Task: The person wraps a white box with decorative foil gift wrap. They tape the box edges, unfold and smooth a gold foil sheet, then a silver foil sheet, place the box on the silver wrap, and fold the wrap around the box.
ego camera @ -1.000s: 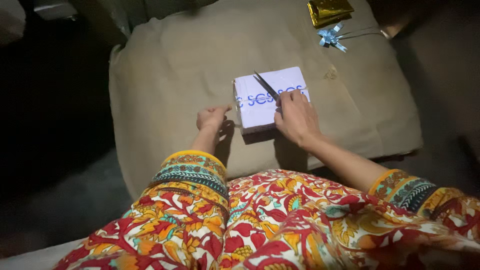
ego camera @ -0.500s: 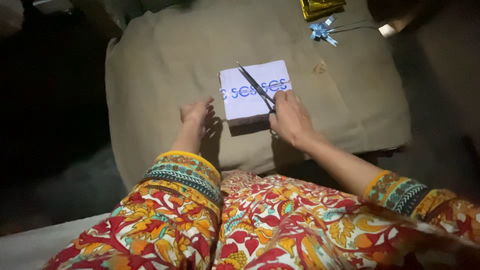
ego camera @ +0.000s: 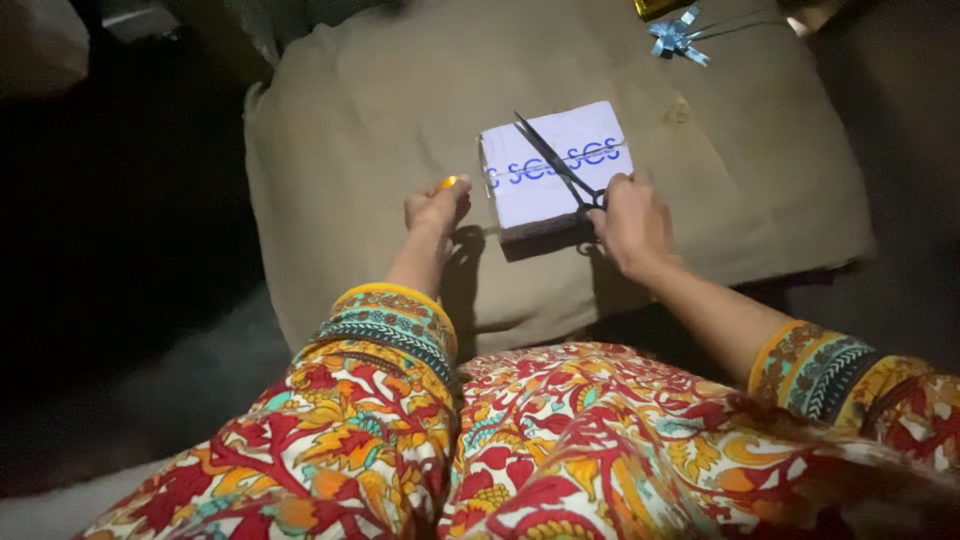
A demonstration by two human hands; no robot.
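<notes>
Gripping black scissors (ego camera: 556,163) in a closed right hand (ego camera: 632,222), blades slightly parted over the uncut thread around the white box (ego camera: 555,170) on the tan cushion (ego camera: 350,140), the person rests a loosely curled left hand (ego camera: 436,208) beside it (holding something small and yellow, unclear what).

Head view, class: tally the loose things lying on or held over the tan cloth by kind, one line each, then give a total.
White box: 1
Black scissors, in the right hand: 1
Light blue ribbon bow: 1
Gold wrapping piece, cut off by the frame edge: 1
Total: 4
</notes>
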